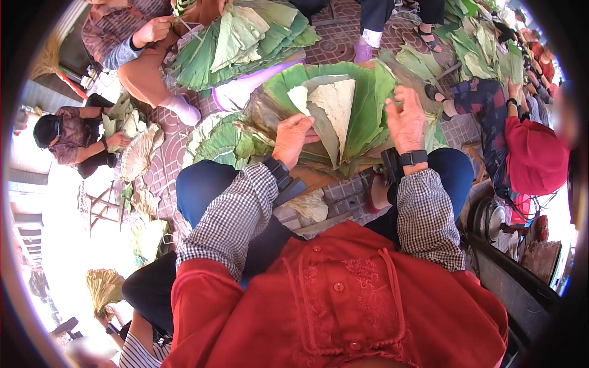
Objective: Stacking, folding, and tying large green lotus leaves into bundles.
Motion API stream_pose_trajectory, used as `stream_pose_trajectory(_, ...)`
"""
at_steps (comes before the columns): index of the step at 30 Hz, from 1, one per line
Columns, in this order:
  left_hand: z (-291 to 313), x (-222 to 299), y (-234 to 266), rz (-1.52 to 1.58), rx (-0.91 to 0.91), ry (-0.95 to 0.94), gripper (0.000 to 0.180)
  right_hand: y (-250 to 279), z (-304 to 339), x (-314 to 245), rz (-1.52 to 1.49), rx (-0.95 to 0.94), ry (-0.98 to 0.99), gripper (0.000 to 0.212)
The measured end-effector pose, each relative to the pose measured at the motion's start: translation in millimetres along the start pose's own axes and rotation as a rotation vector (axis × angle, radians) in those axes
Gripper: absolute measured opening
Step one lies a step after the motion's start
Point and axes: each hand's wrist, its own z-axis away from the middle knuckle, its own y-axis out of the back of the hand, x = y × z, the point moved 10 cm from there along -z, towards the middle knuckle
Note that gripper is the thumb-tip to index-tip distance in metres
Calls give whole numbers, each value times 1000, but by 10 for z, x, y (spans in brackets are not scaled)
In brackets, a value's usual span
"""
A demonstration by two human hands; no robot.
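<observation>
In front of me, over my knees, a fanned stack of large lotus leaves (368, 116) lies spread, green on the outside. On top is a pale, dry folded lotus leaf (333, 101), its point toward me. My left hand (293, 140) is closed on the left edge of this pale leaf, thumb on top and fingers partly hidden. At the right side of the stack, my right hand (406, 119) is raised beside the green leaf's edge. Its fingers are loosely bent and apart, with nothing visible in them.
More leaves (227, 141) lie left of the stack on the patterned brick floor (337, 40). Across from me a person handles another leaf pile (245, 43). Co-workers sit at left and right. A metal pot (489, 219) stands by my right side, and a wooden stool (101, 205) at left.
</observation>
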Motion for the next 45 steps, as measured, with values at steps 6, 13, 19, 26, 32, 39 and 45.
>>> stream_pose_trajectory(6,-36,-106,-147,-47,-93,3,14,-771,464,-398,57,-184,189,38)
stream_pose_trajectory(13,-23,179,15,-59,48,-133,13,-844,281,210,118,-248,-31,18)
stream_pose_trajectory(19,77,65,356,43,231,-52,16,-891,160,1227,-270,-68,-484,11)
stream_pose_trajectory(26,265,-492,685,-72,303,367,32,-1061,422,1450,-66,-325,-598,17)
stream_pose_trajectory(32,207,430,400,-783,273,-168,17,-466,54,541,348,-121,-122,51)
stream_pose_trajectory(39,102,150,-558,-1655,-178,-644,57,-1488,618,-23,215,-582,275,71)
stream_pose_trajectory(45,-76,-112,273,-1750,122,-52,96,-1387,597,872,497,-639,-72,86)
